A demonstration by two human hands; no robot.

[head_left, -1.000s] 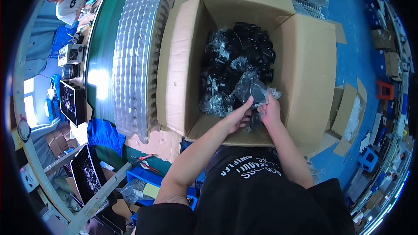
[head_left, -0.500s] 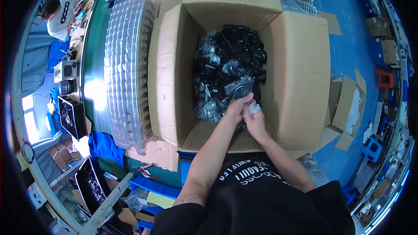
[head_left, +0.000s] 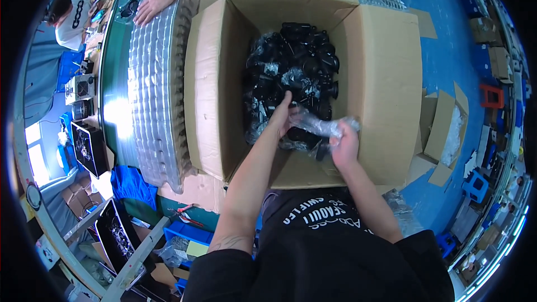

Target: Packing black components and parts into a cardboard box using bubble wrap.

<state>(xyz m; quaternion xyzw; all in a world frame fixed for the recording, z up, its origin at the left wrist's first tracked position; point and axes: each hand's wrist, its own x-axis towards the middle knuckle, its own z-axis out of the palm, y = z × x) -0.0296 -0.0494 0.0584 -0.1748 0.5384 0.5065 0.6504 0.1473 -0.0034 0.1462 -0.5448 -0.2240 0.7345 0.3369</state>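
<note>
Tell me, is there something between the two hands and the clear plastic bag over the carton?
Nothing visible. The left hand and the right hand both touch the clear plastic bag, stretched between them above the black parts in the cardboard carton.

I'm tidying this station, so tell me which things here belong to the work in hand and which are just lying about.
In hand:
left hand on the black parts
right hand gripping a clear plastic bag
open cardboard box holding them

Lying about:
clear plastic trays
small cardboard boxes
blue cloth
</note>
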